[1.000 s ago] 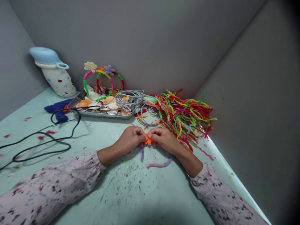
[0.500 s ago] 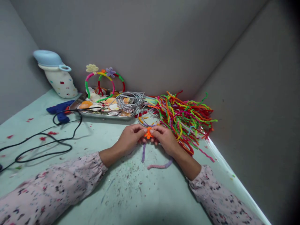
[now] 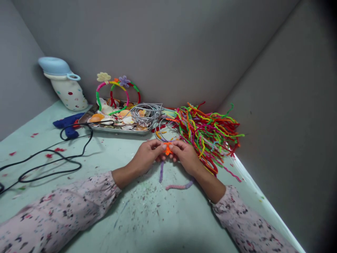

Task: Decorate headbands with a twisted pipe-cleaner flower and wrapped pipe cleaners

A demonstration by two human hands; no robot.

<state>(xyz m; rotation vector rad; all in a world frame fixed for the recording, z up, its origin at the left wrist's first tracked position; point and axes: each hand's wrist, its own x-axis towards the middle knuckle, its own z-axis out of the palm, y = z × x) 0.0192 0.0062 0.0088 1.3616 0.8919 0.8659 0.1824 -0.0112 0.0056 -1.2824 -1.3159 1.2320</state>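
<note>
Pinching from both sides, the left hand [image 3: 147, 155] and the right hand [image 3: 185, 155] share a small orange fuzzy flower [image 3: 167, 149] between their thumbs and fingers, both grips narrow. The flower is above the middle of the tabletop [image 3: 168, 214], well in from the right edge. Below the left hand's fingertips a purple fuzzy strip [image 3: 161, 173] points toward the person; a pink and purple strip [image 3: 179, 187] curves just beside it, its purple end near the right wrist.

Toward the far right corner spreads a tangled pile of multicoloured fuzzy stems [image 3: 207, 130], reaching the tabletop's right edge. Beside it, a loop of grey wire [image 3: 156, 133] lies on the surface. Along the far edge, left of centre, a metal tray [image 3: 123, 131] bears shell-like pieces [image 3: 127, 119], a coil of grey wire [image 3: 146, 113] and two upright fuzzy hoops [image 3: 97, 95] topped with flowers. A white bottle with a blue lid [image 3: 68, 93] stands at the far left corner. Near the tray's left end lies a blue glue gun [image 3: 68, 123], with a black cord [image 3: 79, 164] looping toward the left edge.
</note>
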